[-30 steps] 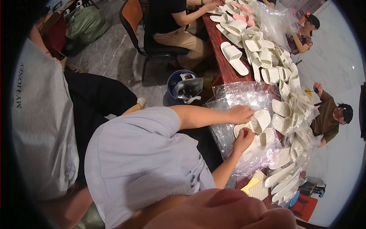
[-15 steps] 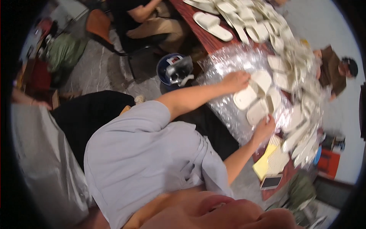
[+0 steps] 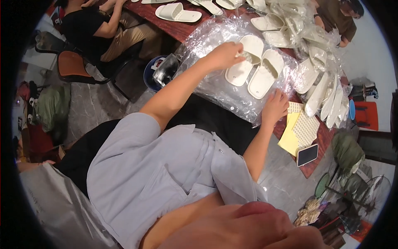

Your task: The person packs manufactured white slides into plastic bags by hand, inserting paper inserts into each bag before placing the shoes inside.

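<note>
A pair of white slide slippers lies side by side on clear plastic bags [image 3: 207, 37] on the table. My left hand [image 3: 226, 55] is at the left slipper [image 3: 237, 74], its bent fingers drawn together beside the strap. Whatever sits between those fingertips, if anything, is too small to make out. The right slipper [image 3: 261, 81] has its strap toward the far side and a small dark mark on its near end. Just off that end, my right hand [image 3: 275, 107] rests at the edge of the plastic, fingers apart and holding nothing visible.
More white slippers [image 3: 317, 83], some bagged, heap along the table's right side. Sticker sheets [image 3: 306, 128], yellow paper [image 3: 289, 139] and a phone [image 3: 307, 155] lie near the corner. A blue bin [image 3: 150, 74] stands left of the table. Two people [image 3: 85, 31] [image 3: 338, 23] are nearby.
The view has turned, so the table sits higher in it. My right hand has drawn back from the right slipper's near end, and its fingers have spread. My left hand stays by the left slipper.
</note>
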{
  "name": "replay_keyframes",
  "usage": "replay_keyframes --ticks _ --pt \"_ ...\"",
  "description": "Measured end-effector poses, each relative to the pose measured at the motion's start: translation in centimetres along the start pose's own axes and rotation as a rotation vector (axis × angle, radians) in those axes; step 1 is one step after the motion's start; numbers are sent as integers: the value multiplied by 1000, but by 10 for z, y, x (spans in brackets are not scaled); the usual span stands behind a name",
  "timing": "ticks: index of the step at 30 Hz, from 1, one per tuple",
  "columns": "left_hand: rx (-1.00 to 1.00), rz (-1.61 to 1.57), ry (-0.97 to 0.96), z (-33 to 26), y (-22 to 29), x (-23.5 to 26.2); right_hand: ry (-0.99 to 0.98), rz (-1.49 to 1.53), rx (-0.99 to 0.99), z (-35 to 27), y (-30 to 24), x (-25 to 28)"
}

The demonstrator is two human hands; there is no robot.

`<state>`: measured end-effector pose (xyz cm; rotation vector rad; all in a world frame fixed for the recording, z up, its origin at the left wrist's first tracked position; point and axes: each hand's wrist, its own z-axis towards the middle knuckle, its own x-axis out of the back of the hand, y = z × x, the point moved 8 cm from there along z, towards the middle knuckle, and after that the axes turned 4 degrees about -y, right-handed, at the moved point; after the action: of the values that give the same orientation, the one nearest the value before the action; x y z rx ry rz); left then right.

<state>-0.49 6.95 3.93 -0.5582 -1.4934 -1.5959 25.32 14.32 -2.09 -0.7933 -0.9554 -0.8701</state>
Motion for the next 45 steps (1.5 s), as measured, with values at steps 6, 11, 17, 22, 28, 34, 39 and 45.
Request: replay_keyframes --ticks 6,11,17,22,28,34,39,45 --pt "-271 335 -168 7 53 -60 22 -60 85 -5 -7 6" --pt "-83 280 -91 16 68 -98 -9 -52 -42 -15 9 8" --pt "32 228 166 23 45 -86 -14 -63 99 -2 -14 2" --pt "-132 154 274 27 88 -88 -42 -30 -51 -11 12 11" --pt "-221 51 397 3 106 -10 -76 -12 -46 -11 0 11" --pt "-371 -12 494 -3 57 80 20 -49 34 -9 -9 14" --pt "-266 436 539 62 -64 162 28 6 -13 -13 -2 17" --pt "173 765 363 126 -290 342 -20 113 61 -9 -33 25"
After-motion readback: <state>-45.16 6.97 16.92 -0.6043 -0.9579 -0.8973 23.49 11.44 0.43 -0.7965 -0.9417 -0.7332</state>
